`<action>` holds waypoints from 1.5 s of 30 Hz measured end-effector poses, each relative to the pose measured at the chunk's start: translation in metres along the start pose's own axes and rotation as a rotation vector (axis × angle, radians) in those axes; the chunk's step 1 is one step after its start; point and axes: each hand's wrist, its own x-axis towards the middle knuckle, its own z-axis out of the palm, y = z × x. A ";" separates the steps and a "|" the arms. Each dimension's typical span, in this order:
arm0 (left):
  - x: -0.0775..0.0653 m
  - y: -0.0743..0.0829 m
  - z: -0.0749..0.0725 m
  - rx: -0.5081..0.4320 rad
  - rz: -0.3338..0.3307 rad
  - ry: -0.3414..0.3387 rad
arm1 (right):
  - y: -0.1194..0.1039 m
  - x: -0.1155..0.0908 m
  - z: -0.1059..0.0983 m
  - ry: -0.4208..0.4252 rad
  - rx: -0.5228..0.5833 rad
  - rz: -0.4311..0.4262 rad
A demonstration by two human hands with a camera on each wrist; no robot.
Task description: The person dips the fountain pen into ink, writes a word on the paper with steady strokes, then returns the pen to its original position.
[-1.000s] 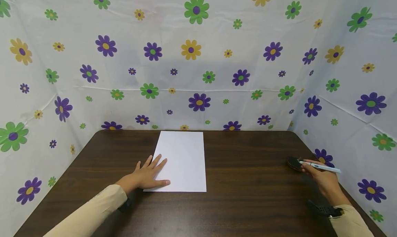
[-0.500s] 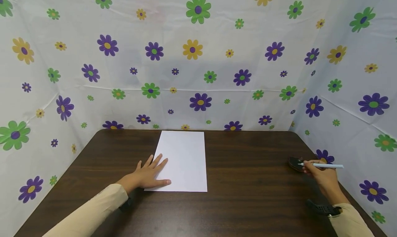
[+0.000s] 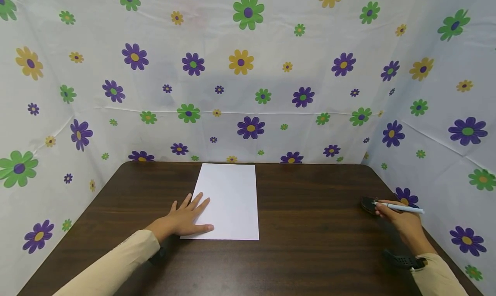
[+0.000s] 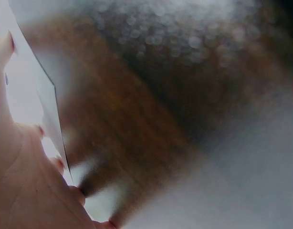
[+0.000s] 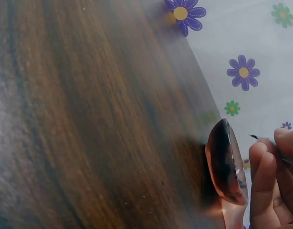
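Note:
My left hand (image 3: pixel 182 220) lies with spread fingers on the left edge of a blank white sheet of paper (image 3: pixel 234 201), its thumb near the lower edge. In the left wrist view the palm and the paper's edge (image 4: pixel 55 95) show at the left. My right hand (image 3: pixel 404 225) pinches a slim, pale blue brush (image 3: pixel 403 207) between thumb and fingers. The brush's dark pointed tip (image 5: pixel 254 137) shows in the right wrist view. A small dark oval dish (image 3: pixel 368 204) sits on the table at the fingertips; from the side (image 5: pixel 225 164) it looks shiny and brownish.
A dark brown wooden table (image 3: pixel 310 244) lies under everything. White cloth with printed flowers (image 3: pixel 271 42) hangs behind it and along both sides. The dish stands near the table's right edge. Dark straps (image 3: pixel 404 261) show at the wrists below beige sleeves.
The brush's rear end tilts up and then down again in my right hand, while its tip stays over the dish. My left hand and the paper keep their place.

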 end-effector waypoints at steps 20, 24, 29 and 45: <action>-0.001 0.002 -0.001 0.001 0.003 0.006 | -0.014 0.012 -0.007 0.037 -0.859 0.100; 0.000 0.001 0.000 0.004 0.001 0.002 | -0.014 0.013 -0.006 0.028 -0.862 0.082; 0.000 0.001 -0.001 -0.001 0.001 0.001 | -0.013 0.014 -0.001 0.039 -0.833 0.085; 0.001 0.002 -0.001 -0.014 -0.011 -0.005 | -0.011 0.014 -0.006 0.068 -0.873 0.071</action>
